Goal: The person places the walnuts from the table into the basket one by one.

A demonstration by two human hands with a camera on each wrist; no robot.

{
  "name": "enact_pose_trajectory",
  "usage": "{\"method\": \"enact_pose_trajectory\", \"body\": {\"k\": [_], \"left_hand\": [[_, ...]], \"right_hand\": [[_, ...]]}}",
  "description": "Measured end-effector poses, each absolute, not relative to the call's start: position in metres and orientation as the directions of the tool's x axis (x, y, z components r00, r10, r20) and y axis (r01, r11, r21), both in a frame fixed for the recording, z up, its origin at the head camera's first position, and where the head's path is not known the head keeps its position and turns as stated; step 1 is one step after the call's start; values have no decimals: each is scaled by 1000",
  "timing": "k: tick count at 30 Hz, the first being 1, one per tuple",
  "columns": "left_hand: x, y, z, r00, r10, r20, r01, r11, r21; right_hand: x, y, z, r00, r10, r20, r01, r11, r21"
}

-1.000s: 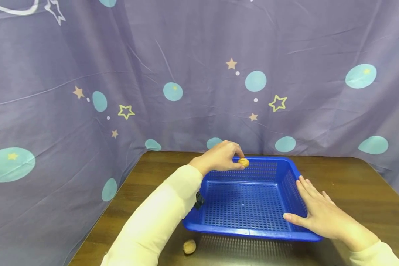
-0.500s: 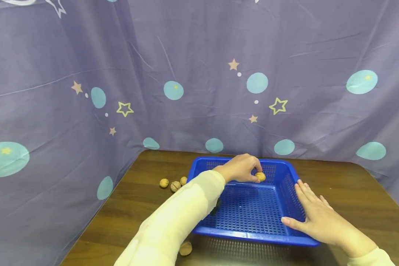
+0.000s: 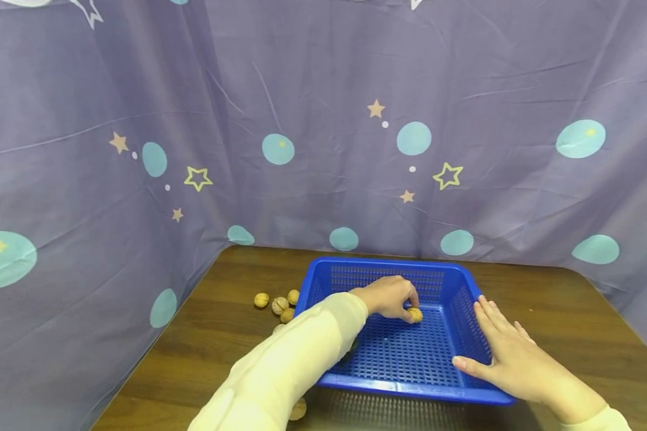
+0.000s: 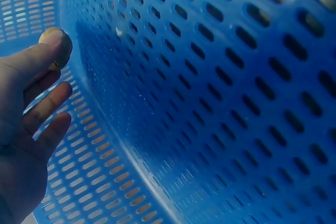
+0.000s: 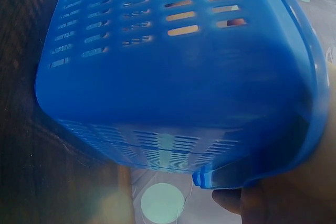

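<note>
My left hand [image 3: 390, 297] is down inside a blue perforated plastic basket [image 3: 393, 388] and pinches a walnut [image 3: 416, 314] between thumb and fingers. From the left wrist, the thumb [image 4: 39, 56] lies over the walnut [image 4: 65, 52], and the other fingers hang loosely below it near the basket's perforated surface. My right hand [image 3: 512, 356] rests at the basket's right rim with straight fingers, its thumb reaching over the inside. In the right wrist view, the basket's outer corner [image 5: 173, 87] fills most of the picture, and little of the hand shows.
Several walnuts [image 3: 280, 306] lie on the brown wooden table [image 3: 183, 359] left of the basket, partly hidden by the left sleeve [image 3: 286, 365]. Another walnut [image 3: 299, 409] sits near the front, beside that sleeve. A patterned curtain [image 3: 323, 120] stands behind and left of the table.
My left hand has carried the walnut from the basket's back rim rightward and down into the basket. The walnuts on the left came into view. My right hand stays at the rim.
</note>
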State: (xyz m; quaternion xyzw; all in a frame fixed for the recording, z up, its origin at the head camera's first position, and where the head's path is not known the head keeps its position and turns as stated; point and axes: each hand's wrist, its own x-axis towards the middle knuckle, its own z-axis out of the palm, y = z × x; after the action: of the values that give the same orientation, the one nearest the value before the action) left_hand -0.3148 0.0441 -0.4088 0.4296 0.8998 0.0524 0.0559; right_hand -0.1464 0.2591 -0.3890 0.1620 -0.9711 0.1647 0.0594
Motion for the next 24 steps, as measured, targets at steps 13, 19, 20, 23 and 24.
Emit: {"method": "enact_pose_trajectory", "body": {"k": [13,19,20,23,24], "left_hand": [[-313,41,-410,-614,784,-90,773,621,130],[-314,40,-406,-618,782,-77,770,622,144],[-315,40,-403,-619,782,-71,769,622,146],[-316,40,-390,-627,777,-50,760,625,180],[-317,40,-385,-626,779,-38,761,620,190]], "right_hand": [[-146,258,-388,-937,-296,183,-340,892,-298],[-146,259,-388,-937,-296,188,-341,893,-294],[-146,259,-389,-936,-297,188,-342,893,-294],[-146,259,-389,-935,-298,191,-344,892,-292],[-147,260,-390,-935,-297,193,-344,893,-291]]}}
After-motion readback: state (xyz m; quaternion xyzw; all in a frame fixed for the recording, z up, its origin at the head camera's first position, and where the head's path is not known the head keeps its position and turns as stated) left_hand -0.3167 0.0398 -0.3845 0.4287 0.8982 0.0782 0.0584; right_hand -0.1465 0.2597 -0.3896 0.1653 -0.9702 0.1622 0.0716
